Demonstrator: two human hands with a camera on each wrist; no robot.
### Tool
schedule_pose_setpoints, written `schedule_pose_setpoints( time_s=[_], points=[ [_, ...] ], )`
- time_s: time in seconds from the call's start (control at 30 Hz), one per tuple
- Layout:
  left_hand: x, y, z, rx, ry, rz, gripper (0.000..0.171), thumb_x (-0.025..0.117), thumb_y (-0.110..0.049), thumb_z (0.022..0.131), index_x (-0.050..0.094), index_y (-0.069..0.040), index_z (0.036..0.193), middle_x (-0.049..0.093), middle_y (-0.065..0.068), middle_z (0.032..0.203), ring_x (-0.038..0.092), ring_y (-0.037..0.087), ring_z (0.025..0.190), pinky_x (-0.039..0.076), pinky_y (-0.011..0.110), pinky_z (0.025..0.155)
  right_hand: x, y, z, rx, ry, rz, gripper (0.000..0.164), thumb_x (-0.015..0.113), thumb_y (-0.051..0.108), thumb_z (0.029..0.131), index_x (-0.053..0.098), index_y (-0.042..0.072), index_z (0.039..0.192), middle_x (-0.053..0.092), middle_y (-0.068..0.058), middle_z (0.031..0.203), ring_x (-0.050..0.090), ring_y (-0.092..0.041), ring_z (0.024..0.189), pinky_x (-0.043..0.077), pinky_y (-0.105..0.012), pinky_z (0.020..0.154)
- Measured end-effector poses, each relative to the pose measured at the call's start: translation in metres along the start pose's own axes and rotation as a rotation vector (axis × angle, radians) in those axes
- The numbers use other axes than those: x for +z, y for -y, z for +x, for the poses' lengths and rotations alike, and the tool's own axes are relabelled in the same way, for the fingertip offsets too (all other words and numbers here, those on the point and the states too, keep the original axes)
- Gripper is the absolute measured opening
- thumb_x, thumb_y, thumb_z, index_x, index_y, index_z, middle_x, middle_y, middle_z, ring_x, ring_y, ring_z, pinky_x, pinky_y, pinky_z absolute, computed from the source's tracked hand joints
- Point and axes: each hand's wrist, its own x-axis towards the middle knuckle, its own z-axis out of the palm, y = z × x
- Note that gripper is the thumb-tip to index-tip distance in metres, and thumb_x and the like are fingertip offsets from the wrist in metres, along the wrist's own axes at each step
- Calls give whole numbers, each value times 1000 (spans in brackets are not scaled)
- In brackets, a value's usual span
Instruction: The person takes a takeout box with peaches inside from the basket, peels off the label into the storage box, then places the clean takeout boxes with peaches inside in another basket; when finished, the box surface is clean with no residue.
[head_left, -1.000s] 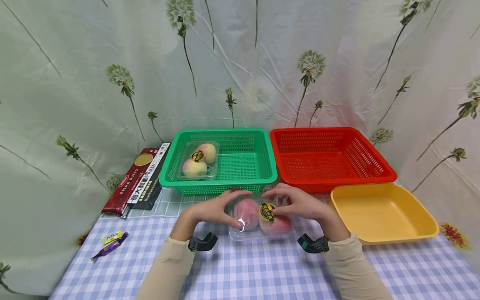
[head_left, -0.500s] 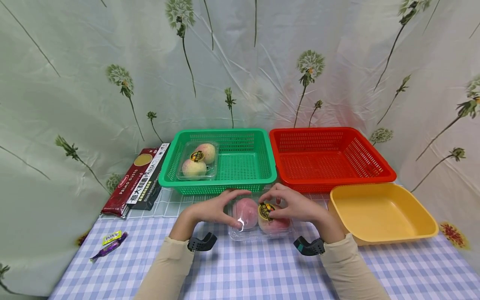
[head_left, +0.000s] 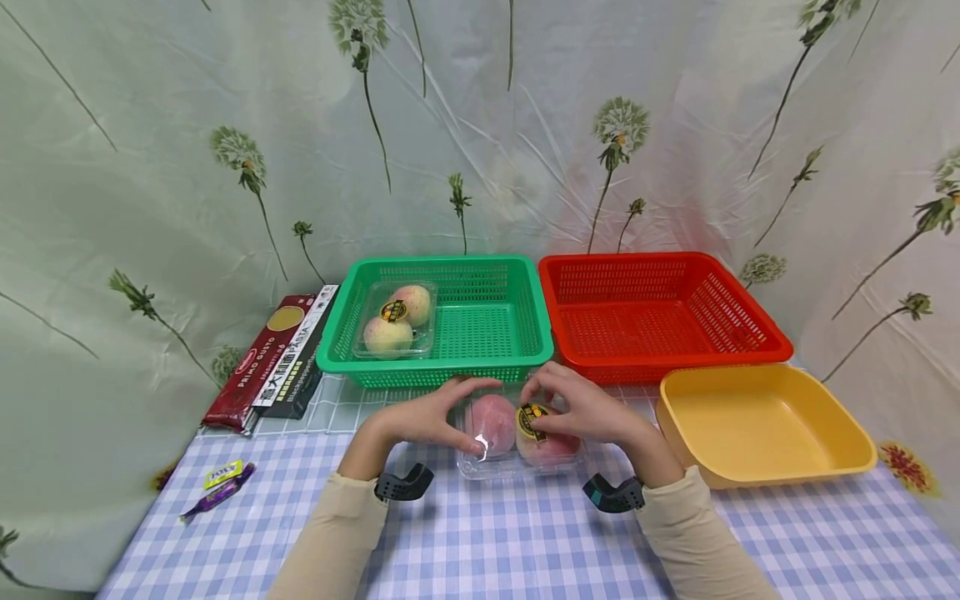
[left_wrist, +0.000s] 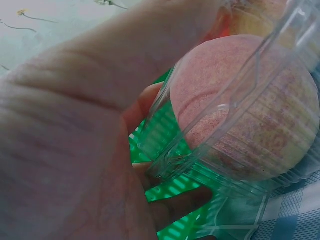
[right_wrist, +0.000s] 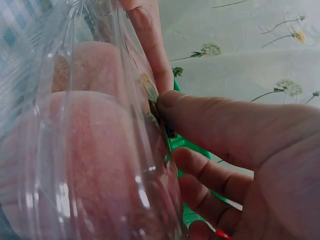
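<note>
- The clear two-peach clamshell pack (head_left: 491, 469) is gripped at its left end by the left hand (head_left: 426, 417), with the thumb laid toward the near left corner and the fingers set along the far side.
- The black-and-gold label (head_left: 527, 414) on the lid is touched by the thumb of the right hand (head_left: 588, 408); the fingers are bent over the lid just beyond it. Whether the label is pinched or merely pressed cannot be told.
- Compared with a second ago, the right hand is found shifted slightly leftward, and more of the label is covered by its thumb. No displacement of the left hand or the pack is noted.
- From this, it is judged that the pack is being steadied at one end while the label is attended to; transport is not judged to be under way.
- The pack is located in front of the green basket (head_left: 442, 367), its near edge over the checked tablecloth (head_left: 510, 542). A similar labelled peach pack (head_left: 392, 335) is held inside that basket, at the left.
</note>
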Motion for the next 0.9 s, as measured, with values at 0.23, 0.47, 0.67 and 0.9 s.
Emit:
schedule_pose_setpoints(
  time_s=[0.23, 0.47, 0.67, 0.9],
  points=[
    [-1, -1, -1, -5, 0, 1, 92, 83, -42, 80, 32, -34, 156, 28, 10, 158, 32, 27, 142, 36, 56, 112, 1, -2, 3, -23, -42, -6, 18, 75, 8, 87, 68, 17, 101, 66, 1, 103, 56, -13, 88, 46, -23, 69],
    [-1, -1, -1, -6, 2, -1, 91, 82, -43, 80, 31, -36, 155, 27, 9, 158, 31, 28, 142, 36, 57, 112, 0, -1, 3, -1, -24, 69, 27, 70, 7, 92, 70, 9, 119, 69, -5, 108, 56, -13, 90, 49, -24, 75],
    [-1, 0, -1, -9, 0, 3, 92, 82, -43, 80, 31, -35, 156, 27, 9, 158, 31, 28, 142, 36, 57, 112, 1, 0, 3, 18, -41, 48, 20, 68, 5, 92, 75, 11, 111, 68, -4, 105, 58, -11, 92, 51, -22, 76],
    [-1, -1, -1, -7, 5, 1, 92, 82, -44, 80, 31, -34, 156, 27, 10, 158, 31, 28, 142, 36, 57, 112, 2, 1, 3, 23, -66, 33, 13, 69, 4, 91, 72, 13, 101, 67, -2, 103, 55, -10, 88, 49, -22, 74]
  ],
)
